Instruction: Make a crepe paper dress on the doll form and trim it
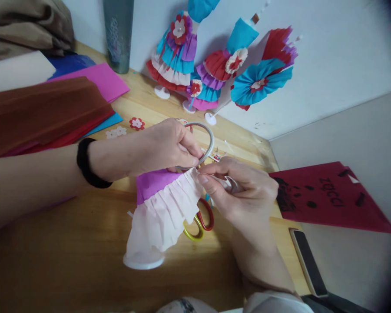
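Note:
My left hand (169, 145) is closed, with a roll of double-sided tape (212, 141) hanging from its fingers. Its fingertips press on the top edge of a pleated white crepe paper ruffle (169, 213). This ruffle wraps around a purple paper piece (154, 184) on a stand with a round white base (143, 263), tilted above the table. My right hand (247, 187) pinches the ruffle's loose end between thumb and index finger, close to my left fingertips. Behind the ruffle lie scissors (211, 217) with red and yellow handles, blades mostly hidden.
Several crepe paper dress figures (179, 56) stand along the wall. Coloured paper sheets (42, 113) cover the left side, near a dark green tumbler (119, 39). Flower cutouts (137, 124) lie mid-table. To the right are a red bag (329, 195) and a phone (308, 261).

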Motion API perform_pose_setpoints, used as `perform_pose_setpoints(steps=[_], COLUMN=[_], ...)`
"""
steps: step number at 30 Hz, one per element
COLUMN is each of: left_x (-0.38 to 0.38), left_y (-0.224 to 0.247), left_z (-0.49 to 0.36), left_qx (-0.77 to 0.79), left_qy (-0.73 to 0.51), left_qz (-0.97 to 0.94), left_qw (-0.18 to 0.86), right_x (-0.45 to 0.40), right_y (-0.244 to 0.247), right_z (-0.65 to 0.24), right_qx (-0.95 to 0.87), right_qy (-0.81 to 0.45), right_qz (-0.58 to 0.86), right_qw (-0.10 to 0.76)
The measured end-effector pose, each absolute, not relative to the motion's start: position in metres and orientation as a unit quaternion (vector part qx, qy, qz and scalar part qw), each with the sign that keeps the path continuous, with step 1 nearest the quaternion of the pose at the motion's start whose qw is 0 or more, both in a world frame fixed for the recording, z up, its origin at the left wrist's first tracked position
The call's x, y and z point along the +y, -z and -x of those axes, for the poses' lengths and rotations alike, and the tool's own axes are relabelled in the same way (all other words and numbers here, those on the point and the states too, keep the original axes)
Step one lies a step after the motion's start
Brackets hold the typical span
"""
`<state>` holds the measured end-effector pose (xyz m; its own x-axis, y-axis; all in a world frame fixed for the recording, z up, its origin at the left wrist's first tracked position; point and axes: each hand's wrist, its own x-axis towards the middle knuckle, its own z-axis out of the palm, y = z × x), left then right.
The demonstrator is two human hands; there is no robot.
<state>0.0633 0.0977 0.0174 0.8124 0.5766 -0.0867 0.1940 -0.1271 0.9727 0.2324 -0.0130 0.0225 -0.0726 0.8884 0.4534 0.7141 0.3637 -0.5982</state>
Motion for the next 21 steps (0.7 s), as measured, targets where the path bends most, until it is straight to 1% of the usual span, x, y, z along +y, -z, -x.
perform_pose_setpoints(steps=[5,8,13,21], left_x=[0.097,0.099,0.101,0.1], left_y=[-0.019,-0.014,-0.006,-0.008], left_z=[-0.063,-0.063,-0.063,-0.062], left_qx=[0.281,0.259,0.234,0.227], left_qy=[-0.139,-0.135,-0.138,-0.145], left_qz=[-0.76,-0.78,-0.785,-0.774], left_qw=[0.569,0.553,0.556,0.573], right_x=[-0.013,-0.012,-0.012,-0.01], right_y=[-0.022,-0.022,-0.022,-0.02], right_z=[-0.232,-0.232,-0.232,-0.233], right_qx=[-0.728,-0.724,-0.717,-0.705], right_qy=[-0.089,-0.077,-0.069,-0.097], right_qz=[0.553,0.563,0.583,0.587], right_qw=[0.394,0.39,0.376,0.386])
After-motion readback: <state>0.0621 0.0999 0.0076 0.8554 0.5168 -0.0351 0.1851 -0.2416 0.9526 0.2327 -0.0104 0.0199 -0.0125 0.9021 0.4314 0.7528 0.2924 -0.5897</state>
